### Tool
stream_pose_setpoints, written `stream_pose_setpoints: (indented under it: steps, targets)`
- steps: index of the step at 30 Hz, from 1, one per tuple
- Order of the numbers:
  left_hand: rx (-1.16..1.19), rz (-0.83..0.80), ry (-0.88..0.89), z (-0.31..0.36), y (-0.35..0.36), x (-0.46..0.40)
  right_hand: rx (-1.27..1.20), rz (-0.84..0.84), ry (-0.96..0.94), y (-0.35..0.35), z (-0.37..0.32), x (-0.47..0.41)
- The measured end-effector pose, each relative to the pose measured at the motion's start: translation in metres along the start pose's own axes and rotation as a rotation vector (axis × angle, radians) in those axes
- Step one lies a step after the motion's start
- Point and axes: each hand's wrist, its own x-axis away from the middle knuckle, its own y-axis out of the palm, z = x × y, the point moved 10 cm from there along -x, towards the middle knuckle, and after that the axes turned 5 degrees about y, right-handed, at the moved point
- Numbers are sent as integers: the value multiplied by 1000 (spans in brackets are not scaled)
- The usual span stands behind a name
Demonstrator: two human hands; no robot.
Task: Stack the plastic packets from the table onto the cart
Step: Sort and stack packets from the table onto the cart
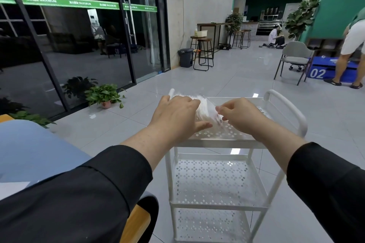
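A stack of clear plastic packets (pixel 205 108) is held on the top shelf of a white perforated cart (pixel 284 112), toward its left side. The left hand (pixel 175 116) is laid over the stack's left side, fingers curled across the top and the thumb stretched along the near edge. The right hand (pixel 239 114) is placed against the stack's right side with curled fingers; a packet edge seems to be pinched there, though blur hides the contact. A blue-topped table (pixel 29 148) is seen at the lower left, and a potted plant (pixel 104 94) is set on the floor by the glass door.
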Motion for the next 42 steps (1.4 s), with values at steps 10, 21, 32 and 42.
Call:
stream_pose_setpoints:
  steps: [10, 21, 32, 42]
  targets:
    - [37, 55, -66, -9, -22, 15, 55, 30, -22, -7, -6, 5]
    - [47, 176, -335, -93, -97, 142, -137, 89, -508, 27, -169, 97]
    - [-86, -30, -977, -214, -150, 505, -90, -625, -907, 275, -361, 298]
    - [-3, -147, -1003, -228, -119, 600, 219, -821, -877, 398, -374, 344]
